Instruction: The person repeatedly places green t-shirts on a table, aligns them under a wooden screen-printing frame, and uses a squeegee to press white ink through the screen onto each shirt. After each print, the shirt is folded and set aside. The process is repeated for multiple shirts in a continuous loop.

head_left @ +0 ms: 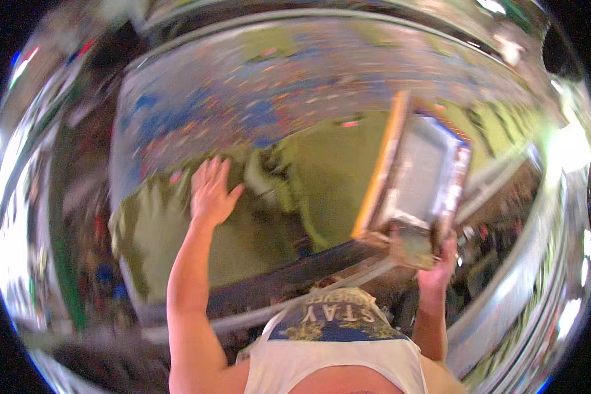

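Observation:
My left hand [213, 192] lies with its fingers stretched out on olive-green cloth [197, 253] at the near left of the table, and it holds nothing. My right hand [442, 261] grips the near end of an open-looking rectangular box [419, 180]. Orange, blue and dark colours run along the box's edges, and its middle is pale grey. It is tilted above the table's right part and blurred by motion, so its contents cannot be made out. Some of my right fingers are hidden behind it.
Another green cloth piece [341, 171] lies to the right of my left hand. Many small blue and orange bits blur across the grey tabletop [348, 62] beyond. More green cloth [496, 125] lies at the right, near a pale rail [499, 174].

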{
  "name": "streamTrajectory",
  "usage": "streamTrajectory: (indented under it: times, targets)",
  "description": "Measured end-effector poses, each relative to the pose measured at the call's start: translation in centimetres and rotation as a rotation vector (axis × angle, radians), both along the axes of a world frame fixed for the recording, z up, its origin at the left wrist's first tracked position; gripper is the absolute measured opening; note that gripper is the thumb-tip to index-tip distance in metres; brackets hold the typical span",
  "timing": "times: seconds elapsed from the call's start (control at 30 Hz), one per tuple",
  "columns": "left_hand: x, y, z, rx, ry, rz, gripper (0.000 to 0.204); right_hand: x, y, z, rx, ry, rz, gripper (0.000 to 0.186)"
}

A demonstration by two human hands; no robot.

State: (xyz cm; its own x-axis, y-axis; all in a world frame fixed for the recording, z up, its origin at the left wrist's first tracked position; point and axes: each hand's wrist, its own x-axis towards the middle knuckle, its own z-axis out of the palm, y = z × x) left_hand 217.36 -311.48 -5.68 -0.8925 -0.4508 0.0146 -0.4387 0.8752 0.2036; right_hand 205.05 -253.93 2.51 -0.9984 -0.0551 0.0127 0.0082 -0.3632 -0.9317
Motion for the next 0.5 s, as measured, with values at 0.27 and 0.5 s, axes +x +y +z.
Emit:
streamTrajectory:
  times: [0.27,0.5]
  targets:
    - [-0.5,-0.4,-3.6,0.049,0.225,-0.055,0.077,0.7,-2.7,-1.5,-0.226,0.047,-0.036,0.059]
    - [-3.3,4.7,-4.0,0.653,0.358,0.265,0.070,0.6,-2.6,-2.0,-0.338,0.066,0.035,0.059]
